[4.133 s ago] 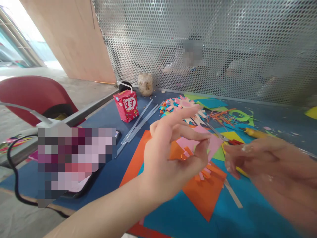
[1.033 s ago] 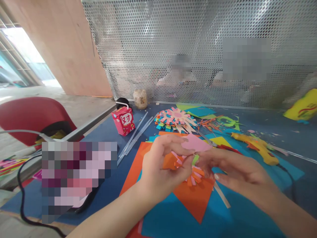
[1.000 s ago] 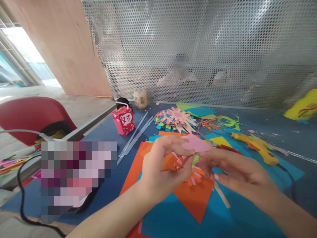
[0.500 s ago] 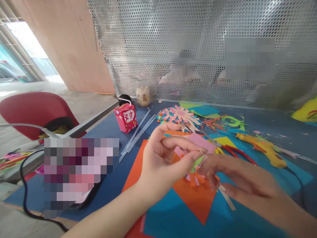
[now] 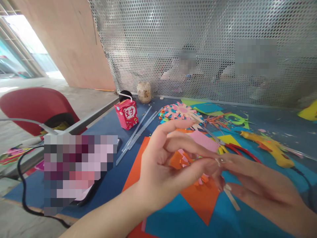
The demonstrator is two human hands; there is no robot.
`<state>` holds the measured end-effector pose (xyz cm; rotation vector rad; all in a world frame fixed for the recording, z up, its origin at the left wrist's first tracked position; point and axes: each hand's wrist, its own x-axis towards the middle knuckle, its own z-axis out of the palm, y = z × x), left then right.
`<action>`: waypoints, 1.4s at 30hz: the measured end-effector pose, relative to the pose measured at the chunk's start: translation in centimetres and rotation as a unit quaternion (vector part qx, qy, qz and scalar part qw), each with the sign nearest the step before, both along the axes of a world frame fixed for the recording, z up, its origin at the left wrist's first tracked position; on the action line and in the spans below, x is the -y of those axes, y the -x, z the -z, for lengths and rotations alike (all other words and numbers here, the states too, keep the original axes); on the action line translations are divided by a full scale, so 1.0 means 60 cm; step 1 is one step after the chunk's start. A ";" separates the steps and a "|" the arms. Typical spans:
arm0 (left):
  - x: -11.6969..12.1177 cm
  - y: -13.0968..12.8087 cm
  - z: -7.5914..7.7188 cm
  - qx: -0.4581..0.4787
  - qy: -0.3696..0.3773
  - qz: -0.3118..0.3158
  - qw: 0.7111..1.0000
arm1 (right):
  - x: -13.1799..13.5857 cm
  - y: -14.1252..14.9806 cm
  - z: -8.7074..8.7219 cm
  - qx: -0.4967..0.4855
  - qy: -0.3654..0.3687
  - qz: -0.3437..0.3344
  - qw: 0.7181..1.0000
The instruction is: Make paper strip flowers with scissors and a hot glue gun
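Observation:
My left hand [image 5: 170, 162] is raised over the coloured sheets, its thumb and fingertips pressed together against the fingers of my right hand [image 5: 257, 181]. A small shiny, clear spot shows where the fingertips meet; what they hold, if anything, I cannot make out. My right hand has its fingers bent together, with the thumb low. A pale paper strip [image 5: 232, 199] sticks out below the right thumb; whether it is gripped I cannot tell. Behind the hands, partly covered, a fringed pink and orange paper flower [image 5: 201, 180] lies on an orange sheet [image 5: 198, 201].
Red-handled scissors [image 5: 237, 148] and a yellow glue gun [image 5: 269, 147] lie to the right. Farther back are layered fringed paper flowers [image 5: 182, 110] and orange scraps [image 5: 218, 121]. Clear glue sticks [image 5: 141, 132], a red drink carton [image 5: 126, 114] and a phone [image 5: 85, 195] are at left.
Both hands have shifted slightly to the right, still fingertip to fingertip. The green centre of the paper flower, visible before, is now mostly hidden by my fingers. The view has moved a little.

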<state>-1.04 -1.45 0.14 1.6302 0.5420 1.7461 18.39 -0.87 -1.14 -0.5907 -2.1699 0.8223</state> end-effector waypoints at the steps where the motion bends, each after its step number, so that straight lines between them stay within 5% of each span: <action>1: 0.000 0.001 -0.001 -0.013 -0.035 -0.022 0.999 | 0.000 0.000 0.002 0.003 -0.007 -0.007 1.000; 8: 0.000 0.003 -0.008 -0.067 -0.124 -0.102 0.985 | 0.004 0.003 0.010 0.046 -0.053 -0.011 0.998; 15: -0.004 0.003 -0.003 -0.004 0.064 0.029 0.998 | 0.005 -0.007 0.013 0.100 -0.100 0.007 0.990; 26: -0.004 0.003 -0.005 -0.030 0.029 -0.027 0.999 | -0.010 -0.003 0.014 0.142 -0.291 0.103 0.941; 33: -0.005 0.003 -0.008 -0.062 -0.073 -0.084 0.992 | -0.001 0.007 0.016 0.116 -0.223 0.060 0.966; 42: 0.000 0.001 -0.008 -0.017 0.044 -0.013 0.999 | -0.002 0.007 0.014 0.101 -0.203 0.073 0.971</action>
